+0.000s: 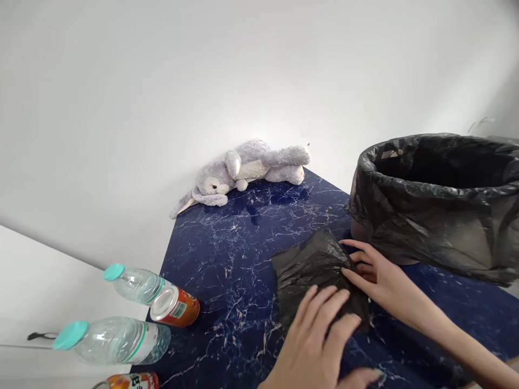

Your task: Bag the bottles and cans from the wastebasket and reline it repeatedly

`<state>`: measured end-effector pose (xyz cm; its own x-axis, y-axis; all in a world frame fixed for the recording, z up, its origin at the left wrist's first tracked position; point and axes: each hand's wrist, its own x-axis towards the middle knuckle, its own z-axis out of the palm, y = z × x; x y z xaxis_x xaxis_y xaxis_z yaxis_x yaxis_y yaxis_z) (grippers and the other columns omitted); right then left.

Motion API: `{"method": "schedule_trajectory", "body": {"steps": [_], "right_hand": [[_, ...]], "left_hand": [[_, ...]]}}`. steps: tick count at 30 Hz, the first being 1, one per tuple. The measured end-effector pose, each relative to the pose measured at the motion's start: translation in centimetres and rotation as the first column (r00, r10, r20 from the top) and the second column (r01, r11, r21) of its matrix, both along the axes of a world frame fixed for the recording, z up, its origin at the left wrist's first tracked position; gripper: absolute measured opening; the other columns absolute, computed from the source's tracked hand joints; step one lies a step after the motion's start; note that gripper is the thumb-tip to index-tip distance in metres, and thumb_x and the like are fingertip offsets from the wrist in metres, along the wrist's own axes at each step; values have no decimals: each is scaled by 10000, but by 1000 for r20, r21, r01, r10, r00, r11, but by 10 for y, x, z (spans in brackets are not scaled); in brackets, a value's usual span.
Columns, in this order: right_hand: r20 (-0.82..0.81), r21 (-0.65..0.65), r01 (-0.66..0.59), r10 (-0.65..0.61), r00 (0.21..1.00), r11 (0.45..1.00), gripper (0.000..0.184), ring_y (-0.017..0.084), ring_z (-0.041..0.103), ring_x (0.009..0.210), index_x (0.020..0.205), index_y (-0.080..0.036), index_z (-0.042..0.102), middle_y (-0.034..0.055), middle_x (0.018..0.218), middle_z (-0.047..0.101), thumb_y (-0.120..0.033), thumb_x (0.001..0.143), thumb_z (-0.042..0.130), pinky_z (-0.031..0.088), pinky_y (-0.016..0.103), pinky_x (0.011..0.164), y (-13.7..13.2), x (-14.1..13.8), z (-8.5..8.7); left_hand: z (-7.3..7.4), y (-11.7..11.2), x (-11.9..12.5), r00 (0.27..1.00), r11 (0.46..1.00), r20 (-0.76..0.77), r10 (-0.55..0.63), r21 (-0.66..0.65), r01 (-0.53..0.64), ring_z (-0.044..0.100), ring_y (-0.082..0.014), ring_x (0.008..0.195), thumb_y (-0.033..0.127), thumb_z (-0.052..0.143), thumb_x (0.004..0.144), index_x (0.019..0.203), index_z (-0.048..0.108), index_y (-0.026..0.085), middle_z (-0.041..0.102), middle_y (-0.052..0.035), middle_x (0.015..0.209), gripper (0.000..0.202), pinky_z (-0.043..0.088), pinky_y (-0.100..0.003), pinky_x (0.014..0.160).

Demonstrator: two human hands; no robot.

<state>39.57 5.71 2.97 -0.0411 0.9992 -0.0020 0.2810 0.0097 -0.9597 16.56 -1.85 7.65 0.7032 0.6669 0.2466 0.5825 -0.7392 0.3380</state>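
Note:
A folded black plastic bag [306, 265] lies on the dark blue marbled table [227, 259]. My left hand [318, 340] is over its near part, palm down and fingers spread, holding nothing. At the bag's right edge is my right hand [377, 270], fingers slightly bent and thumb apart from them. Its fingertips touch the bag's edge without a visible grip. Just beyond my right hand stands a bin [425, 227] lined with another black plastic bag, whose edge is folded over the rim.
A grey plush rabbit [251, 162] lies on its side at the table's back, against the white wall [243, 65]. Along the left edge stand two clear bottles [138, 283] with turquoise caps, an orange can [184, 309] and another orange container [133, 381], partly cut off.

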Motion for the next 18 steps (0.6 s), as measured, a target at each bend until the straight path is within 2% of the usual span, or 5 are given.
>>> {"method": "schedule_trajectory", "body": {"steps": [4, 8, 13, 16, 18], "right_hand": [[248, 132, 74, -105, 963, 988, 678, 283, 758, 811, 1513, -240, 514, 124, 1119, 729, -584, 933, 588, 653, 429, 735, -6, 17, -7], [435, 276, 53, -174, 884, 960, 676, 345, 761, 891, 1589, -253, 468, 163, 1182, 738, -609, 1015, 455, 644, 476, 745, -18, 19, -7], [577, 433, -23, -257, 775, 901, 637, 435, 690, 1232, 1633, -315, 455, 142, 1503, 634, -591, 1061, 406, 624, 565, 879, -37, 5, 21], [584, 488, -127, -215, 783, 863, 593, 432, 576, 1417, 1652, -352, 449, 78, 1616, 555, -530, 1088, 415, 532, 635, 1107, -42, -14, 34], [606, 490, -231, -137, 784, 841, 583, 438, 459, 1531, 1664, -391, 438, 27, 1695, 473, -527, 1097, 433, 405, 689, 1230, -41, -30, 30]], "left_hand": [[-5, 3, -17, 985, 978, -22, 170, -123, -171, 179, -345, 1671, 465, 518, 1119, 1739, 112, 255, 252, -118, 1805, 770, 390, -633, 1294], [-14, 5, -17, 992, 977, -13, 123, -172, -123, 138, -368, 1664, 465, 565, 1102, 1752, 8, 263, 216, -133, 1802, 880, 426, -651, 1261], [-30, 4, -4, 994, 996, -62, -88, 12, 88, 169, -381, 1664, 537, 641, 1050, 1697, 290, 163, 302, -170, 1776, 825, 328, -649, 1302], [-55, -1, 7, 985, 973, -96, -141, 170, 156, 246, -374, 1653, 490, 629, 1070, 1626, 441, 191, 356, -131, 1765, 659, 351, -618, 1296], [-75, -4, 14, 989, 959, -53, -140, 239, 149, 372, -329, 1617, 453, 603, 1092, 1597, 488, 227, 482, -103, 1702, 565, 381, -587, 1288]]}}
